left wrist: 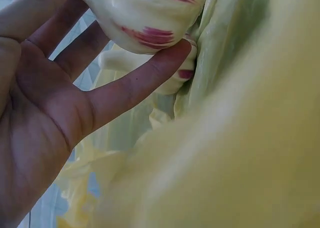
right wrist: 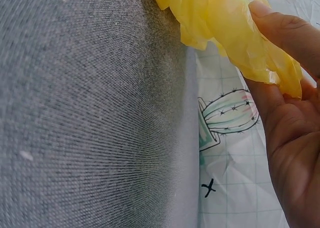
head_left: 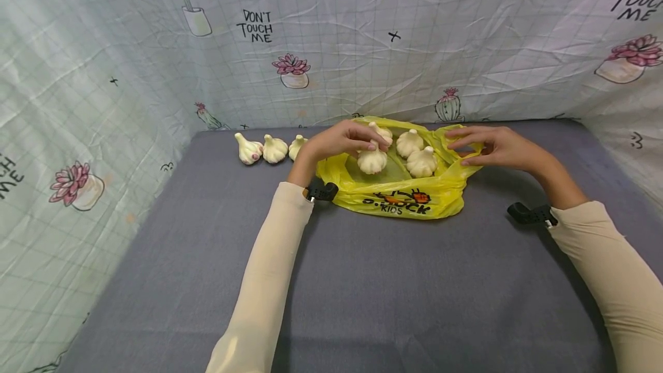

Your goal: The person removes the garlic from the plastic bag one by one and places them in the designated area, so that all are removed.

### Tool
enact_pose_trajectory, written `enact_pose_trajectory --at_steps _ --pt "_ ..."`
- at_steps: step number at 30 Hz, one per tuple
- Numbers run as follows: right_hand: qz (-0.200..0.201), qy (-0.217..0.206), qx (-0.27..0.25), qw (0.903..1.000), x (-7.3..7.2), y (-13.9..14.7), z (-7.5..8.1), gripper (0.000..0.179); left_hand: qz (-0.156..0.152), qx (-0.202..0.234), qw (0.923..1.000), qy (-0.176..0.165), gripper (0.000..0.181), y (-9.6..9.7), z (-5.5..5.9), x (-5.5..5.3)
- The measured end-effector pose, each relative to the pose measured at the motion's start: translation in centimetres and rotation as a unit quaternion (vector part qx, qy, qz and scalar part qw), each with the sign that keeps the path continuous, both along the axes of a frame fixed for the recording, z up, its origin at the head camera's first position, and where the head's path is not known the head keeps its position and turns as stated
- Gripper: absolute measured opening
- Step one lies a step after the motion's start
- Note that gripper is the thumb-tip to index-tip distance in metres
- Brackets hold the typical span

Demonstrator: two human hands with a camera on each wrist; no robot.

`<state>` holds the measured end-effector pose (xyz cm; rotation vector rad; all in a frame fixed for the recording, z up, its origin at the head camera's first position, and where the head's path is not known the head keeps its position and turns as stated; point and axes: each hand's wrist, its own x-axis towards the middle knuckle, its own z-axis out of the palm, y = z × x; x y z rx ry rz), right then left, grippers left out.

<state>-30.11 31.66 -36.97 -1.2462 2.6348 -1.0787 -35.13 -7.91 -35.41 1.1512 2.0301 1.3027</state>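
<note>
A yellow plastic bag (head_left: 399,203) lies spread open on the table, with several white garlic bulbs (head_left: 422,162) inside. Over the bag's left part, my left hand (head_left: 346,137) holds a garlic bulb (head_left: 372,160) by its stem end. The left wrist view shows this garlic bulb (left wrist: 145,18) close up, with pink streaks and the fingers around it. Behind it, another bulb is partly hidden. On the other side, my right hand (head_left: 499,145) pinches the bag's right edge. Yellow plastic (right wrist: 240,33) lies between its thumb and fingers in the right wrist view.
Three more garlic bulbs (head_left: 275,149) sit in a row left of the bag, the nearest partly covered by my left hand. A grey cloth covers the table (head_left: 404,286). Printed fabric (head_left: 352,45) hangs behind the table and along its sides.
</note>
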Motion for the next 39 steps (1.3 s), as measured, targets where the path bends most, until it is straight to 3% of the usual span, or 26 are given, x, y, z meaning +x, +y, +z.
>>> enact_pose_trajectory --at_steps 10,25,31,39 --pt "-0.002 -0.005 0.003 1.0000 0.1 -0.1 0.0 0.041 0.008 -0.035 0.9987 0.036 0.028 -1.9 0.8 0.9" --pt "0.003 -0.009 0.004 0.9999 0.1 -0.1 -0.1 0.041 0.045 -0.047 0.9979 -0.002 0.029 -4.3 1.6 2.2" --pt "0.006 0.001 0.009 0.9999 0.1 -0.1 -0.2 0.041 0.058 -0.046 0.9972 0.000 0.029 -4.9 1.8 2.6" --pt "0.006 -0.001 0.009 0.9999 0.2 -0.1 0.0 0.040 0.054 -0.045 0.9974 0.017 0.026 -5.9 2.3 3.0"
